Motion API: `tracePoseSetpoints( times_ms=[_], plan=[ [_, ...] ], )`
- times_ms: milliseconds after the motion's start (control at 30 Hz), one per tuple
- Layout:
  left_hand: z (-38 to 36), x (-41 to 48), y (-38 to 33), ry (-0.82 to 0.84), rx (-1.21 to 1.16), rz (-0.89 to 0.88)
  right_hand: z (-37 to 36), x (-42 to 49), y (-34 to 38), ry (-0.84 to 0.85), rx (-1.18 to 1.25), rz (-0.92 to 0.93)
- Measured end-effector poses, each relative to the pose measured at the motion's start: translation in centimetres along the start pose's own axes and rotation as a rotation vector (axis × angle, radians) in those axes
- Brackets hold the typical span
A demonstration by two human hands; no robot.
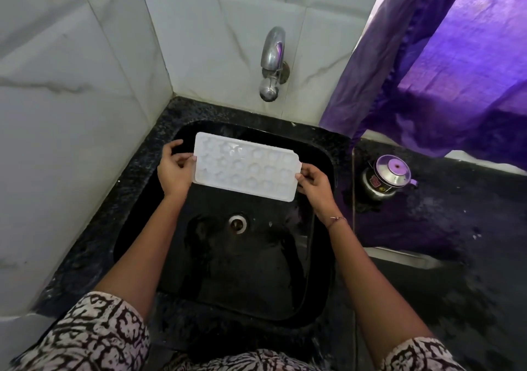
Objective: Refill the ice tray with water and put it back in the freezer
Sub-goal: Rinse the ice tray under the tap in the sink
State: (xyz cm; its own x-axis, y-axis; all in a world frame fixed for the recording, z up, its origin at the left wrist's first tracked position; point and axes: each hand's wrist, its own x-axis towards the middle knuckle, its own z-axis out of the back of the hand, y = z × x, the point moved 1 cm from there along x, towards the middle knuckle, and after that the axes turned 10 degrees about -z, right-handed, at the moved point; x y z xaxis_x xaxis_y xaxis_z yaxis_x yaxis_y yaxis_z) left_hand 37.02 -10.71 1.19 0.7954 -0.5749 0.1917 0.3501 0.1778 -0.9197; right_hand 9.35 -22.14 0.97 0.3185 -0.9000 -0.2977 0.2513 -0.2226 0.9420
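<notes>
A kitchen corner with pale marbled wall tiles and a black speckled counter [445, 228] holds a deep black sink [256, 271] with a round drain at its middle. A steel tap [272, 62] juts from the back wall above the sink, and no water can be seen running from it. A purple curtain [456, 71] hangs at the right, and a small steel kettle [386, 178] stands on the counter beneath it.

A person holds a white ice tray [246, 165] level over the back half of the sink, below and in front of the tap spout, cups facing up. The left hand [174, 168] pinches the tray's left short edge, thumb on top, fingers curled underneath. The right hand [313, 182] grips the right short edge the same way, so the tray spans the gap between the two hands.

The cups look glossy, but whether they hold water cannot be told. The filling step appears to be either under way or about to begin. Carrying the tray to the freezer, which is not in view, is left to do.
</notes>
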Motion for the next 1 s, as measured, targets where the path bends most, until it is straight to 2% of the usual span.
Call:
tracePoseSetpoints(
  times_ms=[67, 200, 333, 400, 500, 600, 667, 767, 900, 1000],
  plan=[
    [0.0, -0.2, -0.4, -0.025, -0.172, 0.107, -0.7, -0.4, 0.4, -0.001, 0.129, -0.094],
    [-0.1, -1.4, -0.7, -0.162, -0.667, 0.423, -2.0, -0.7, 1.0, 0.03, 0.271, -0.201],
    [-1.5, -4.9, -1.4, 0.073, -1.044, 0.615, -4.0, -1.1, 2.0, 0.086, 0.316, -0.26],
    [-2.5, -6.4, -2.5, 0.167, -1.075, 0.614, -5.1, -1.1, 2.5, 0.122, 0.281, -0.277],
    [-3.2, -6.9, -3.6, 0.096, -1.03, 0.567, -6.1, -0.5, 3.4, 0.177, 0.182, -0.323],
    [-2.8, -6.3, -3.3, 0.061, -0.998, 0.521, -6.3, 1.8, 5.6, 0.073, 0.037, -0.387],
    [-2.5, -6.4, -3.2, 0.068, -0.976, 0.507, -6.1, 4.7, 8.0, -0.001, -0.005, -0.359],
    [-2.1, -6.6, -3.0, 0.062, -0.947, 0.526, -6.8, 8.3, 12.5, -0.014, 0.062, -0.282],
    [-1.8, -6.6, -2.5, 0.05, -0.956, 0.535, -8.9, 11.4, 16.0, 0.084, 0.147, -0.248],
    [-1.5, -6.4, -2.2, 0.036, -0.958, 0.525, -10.2, 13.0, 16.1, 0.023, 0.205, -0.28]
  ],
)
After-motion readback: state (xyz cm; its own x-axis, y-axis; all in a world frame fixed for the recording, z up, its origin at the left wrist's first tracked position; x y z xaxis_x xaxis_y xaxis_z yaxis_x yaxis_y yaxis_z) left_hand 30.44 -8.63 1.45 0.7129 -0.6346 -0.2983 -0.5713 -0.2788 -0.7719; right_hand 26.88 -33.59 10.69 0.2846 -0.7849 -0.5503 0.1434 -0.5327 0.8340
